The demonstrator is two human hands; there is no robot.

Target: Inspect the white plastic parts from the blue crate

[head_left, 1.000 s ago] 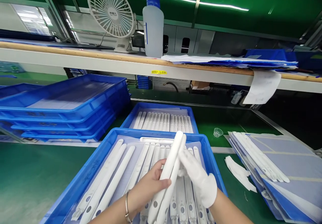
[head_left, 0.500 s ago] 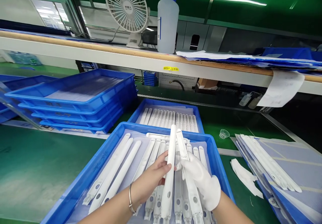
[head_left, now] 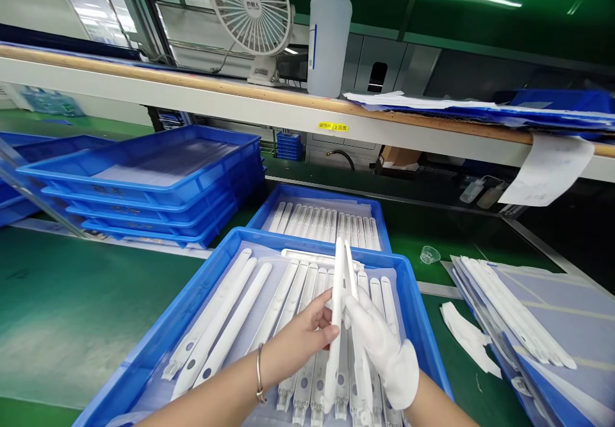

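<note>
My left hand (head_left: 312,330), bare with a bracelet at the wrist, is closed on a long white plastic strip (head_left: 337,286) turned partly on edge. My right hand (head_left: 379,337), in a white glove, grips a second white plastic strip (head_left: 359,363). The two pieces stand side by side, close together at their upper ends, above the near blue tray (head_left: 414,292). Beneath them, several similar white strips (head_left: 273,308) lie on a thin liner in that tray. My fingers hide the middle of both held pieces.
Behind stands another blue tray (head_left: 382,222) of white strips. Stacked blue trays (head_left: 144,187) are at left. On the right lie a small clear cup (head_left: 429,255), white scrap (head_left: 468,337) and folders with more strips (head_left: 519,312). A shelf (head_left: 216,97) carries a fan (head_left: 252,11) and a bottle (head_left: 329,43).
Both held strips have rotated onto their edges, and their upper ends have come closer together. My left hand has shifted slightly right. The view has moved a little.
</note>
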